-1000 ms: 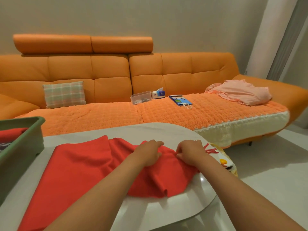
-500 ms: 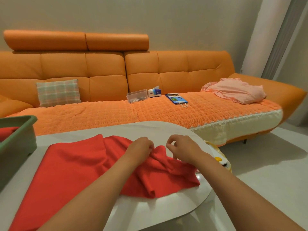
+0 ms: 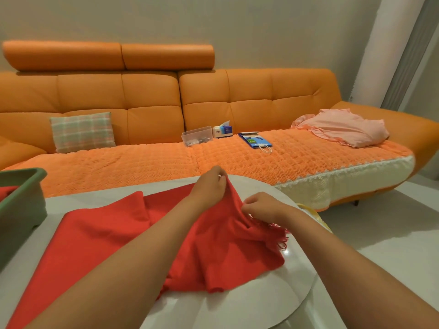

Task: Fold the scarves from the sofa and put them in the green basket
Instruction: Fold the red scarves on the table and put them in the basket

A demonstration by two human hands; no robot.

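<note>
A red scarf (image 3: 99,236) lies spread over the white table (image 3: 237,307), its fringed right end bunched and lifted. My left hand (image 3: 210,187) pinches the scarf's end edge and holds it raised above the table. My right hand (image 3: 262,206) pinches the same end a little nearer me, beside the fringe (image 3: 278,233). The green basket (image 3: 22,198) stands at the table's left edge with red cloth inside. A pink cloth (image 3: 344,127) lies crumpled on the right end of the orange sofa (image 3: 152,100).
On the sofa seat lie a plaid cushion (image 3: 82,131), a clear plastic box (image 3: 197,135), a tissue box (image 3: 222,130) and a blue packet (image 3: 255,140). A yellow-and-white object (image 3: 311,211) sits just past the table's right edge. White floor runs to the right.
Both hands have lifted the scarf's right end off the table. The left hand rose and moved away from me, and the fringe now hangs free below the right hand.
</note>
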